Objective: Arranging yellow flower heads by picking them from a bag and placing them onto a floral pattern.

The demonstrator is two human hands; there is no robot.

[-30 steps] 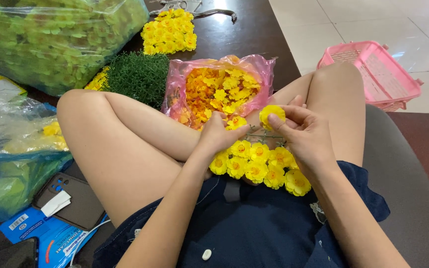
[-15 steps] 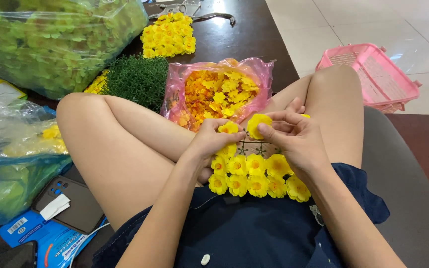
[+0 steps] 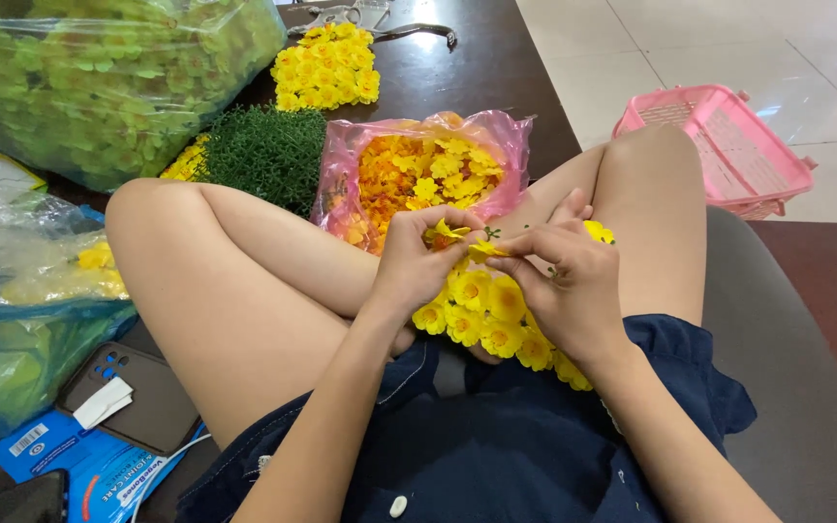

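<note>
Clear bag, far left corner of the dark table: I see a large clear plastic sack [image 3: 99, 82] stuffed with green and yellow blooms, crinkly and soft.
Blue bag, left edge: a blue plastic bag [image 3: 21, 358] beside my left knee, a dark phone [image 3: 138, 402] lying just next to it.
Green mat, middle of table: a stiff, bristly tuft of artificial grass [image 3: 263, 155], with a heap of loose yellow flowers [image 3: 326, 68] behind it.
Pink bag, between my knees: thin pink plastic bag [image 3: 428, 169], open, filled with orange and yellow petals.
Left hand: my left hand [image 3: 418, 261] pinches narrow on a small yellow flower [image 3: 446, 232].
Flower handling: I judge it light, soft fabric, easily crushed; best taken at the base under the petals, where a small green stem tip shows.
Right hand: my right hand [image 3: 564, 281] is curled narrow, fingertips meeting the same flower.
Garland, on my lap: a string of yellow flowers [image 3: 496, 324] draped under both hands.
Basket, floor at right: rigid pink plastic lattice basket [image 3: 728, 145].
</note>
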